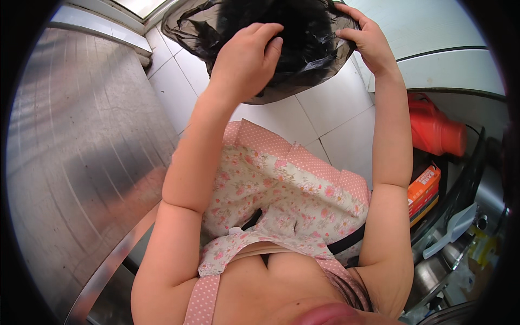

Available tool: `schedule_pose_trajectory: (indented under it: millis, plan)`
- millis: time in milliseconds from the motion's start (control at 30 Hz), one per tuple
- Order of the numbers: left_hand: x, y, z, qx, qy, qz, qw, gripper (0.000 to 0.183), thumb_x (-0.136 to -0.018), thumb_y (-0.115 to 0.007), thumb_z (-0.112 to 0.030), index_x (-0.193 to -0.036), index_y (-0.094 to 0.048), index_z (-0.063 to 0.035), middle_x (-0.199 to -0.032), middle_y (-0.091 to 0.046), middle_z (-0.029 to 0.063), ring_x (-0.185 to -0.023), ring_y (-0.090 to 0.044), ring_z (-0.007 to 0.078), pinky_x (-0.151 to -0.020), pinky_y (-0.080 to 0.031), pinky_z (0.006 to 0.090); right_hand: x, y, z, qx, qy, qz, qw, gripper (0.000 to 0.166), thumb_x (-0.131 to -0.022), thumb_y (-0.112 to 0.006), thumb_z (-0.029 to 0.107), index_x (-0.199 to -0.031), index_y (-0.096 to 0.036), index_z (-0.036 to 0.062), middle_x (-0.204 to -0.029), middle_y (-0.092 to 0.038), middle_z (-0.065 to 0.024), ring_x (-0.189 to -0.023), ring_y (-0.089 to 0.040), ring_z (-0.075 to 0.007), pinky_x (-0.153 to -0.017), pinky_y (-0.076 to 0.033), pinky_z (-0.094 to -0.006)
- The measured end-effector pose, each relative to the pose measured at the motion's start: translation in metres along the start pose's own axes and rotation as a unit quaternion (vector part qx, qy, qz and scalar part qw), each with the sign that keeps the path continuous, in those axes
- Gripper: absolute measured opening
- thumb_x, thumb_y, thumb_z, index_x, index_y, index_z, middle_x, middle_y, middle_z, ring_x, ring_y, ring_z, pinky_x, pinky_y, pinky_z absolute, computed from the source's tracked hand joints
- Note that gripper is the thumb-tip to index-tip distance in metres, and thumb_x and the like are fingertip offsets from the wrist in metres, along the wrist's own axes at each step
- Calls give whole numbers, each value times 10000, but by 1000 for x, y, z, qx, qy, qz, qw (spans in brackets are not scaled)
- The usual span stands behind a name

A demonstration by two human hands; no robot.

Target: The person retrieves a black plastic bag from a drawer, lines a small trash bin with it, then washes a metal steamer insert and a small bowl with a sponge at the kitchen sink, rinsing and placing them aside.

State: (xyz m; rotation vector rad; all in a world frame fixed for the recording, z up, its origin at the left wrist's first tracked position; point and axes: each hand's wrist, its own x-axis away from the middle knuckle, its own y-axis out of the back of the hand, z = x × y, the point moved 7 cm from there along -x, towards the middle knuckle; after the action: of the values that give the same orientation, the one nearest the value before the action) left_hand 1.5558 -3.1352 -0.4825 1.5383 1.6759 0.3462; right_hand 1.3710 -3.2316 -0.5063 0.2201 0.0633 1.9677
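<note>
A thin black plastic bag [308, 79] hangs spread wide at the top of the view, its mouth turned towards me. My right hand [371, 44] pinches the bag's right rim between thumb and fingers. In front of the bag's left part is my left hand [248, 61], with its fingers curled and the thumb close to them. Whether that hand grips any plastic is hidden by the hand itself. The bag's far side is cut off by the frame. Below both forearms lies the skirt of a floral apron [284, 183] that I wear.
A stainless steel counter [93, 134] runs along the left. White floor tiles [345, 118] lie below the bag. At right, shelving holds a red plastic flask-like container [438, 128], an orange box [424, 185], a pale plastic scoop [453, 227] and metal vessels [430, 274].
</note>
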Motion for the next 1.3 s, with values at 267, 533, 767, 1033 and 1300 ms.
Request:
schedule_pose_trajectory:
  millis: [267, 533, 767, 1033, 1300]
  plan:
    - [26, -75, 42, -173, 92, 457, 867, 409, -819, -567, -372, -1126, -593, -103, -938, -642, 123, -885, -604, 290, -770, -489, 378, 10, 23, -38, 5, -47, -29, 998, 483, -729, -526, -19, -1209, -523, 41, -977, -587, -22, -748, -530, -73, -637, -435, -192]
    - [53, -56, 30, -116, 82, 526, 838, 299, -723, -578, -116, -1007, -648, -55, -851, -627, 191, -786, -597, 326, -740, -474, 366, 22, 21, -14, 0, -26, 10, 1000, 477, -670, -506, -31, -1146, -509, -56, -894, -583, -39, -712, -538, -89, -584, -420, -188]
    - [39, -53, 11, 23, 29, 546, 837, 356, -815, -593, -332, -1029, -636, -51, -897, -640, 167, -836, -607, 304, -745, -474, 341, 17, 17, -37, 30, -39, 67, 997, 479, -671, -507, -47, -1149, -515, -37, -855, -588, -35, -682, -541, -95, -558, -431, -204]
    - [20, -175, 83, -293, -77, 556, 774, 329, -882, -488, -283, -1075, -608, -45, -920, -633, 161, -896, -601, 285, -801, -455, 355, 17, 9, -31, 2, -5, 76, 997, 472, -677, -534, -57, -1149, -514, -36, -882, -603, -41, -732, -570, -108, -617, -481, -229]
    - [59, -265, 163, -342, -30, 552, 760, 324, -881, -487, -274, -1079, -606, -47, -925, -637, 144, -896, -604, 270, -804, -457, 355, 25, 15, -16, -50, 18, 70, 996, 507, -681, -478, -91, -1186, -490, -50, -1016, -581, -68, -884, -555, -117, -773, -456, -216]
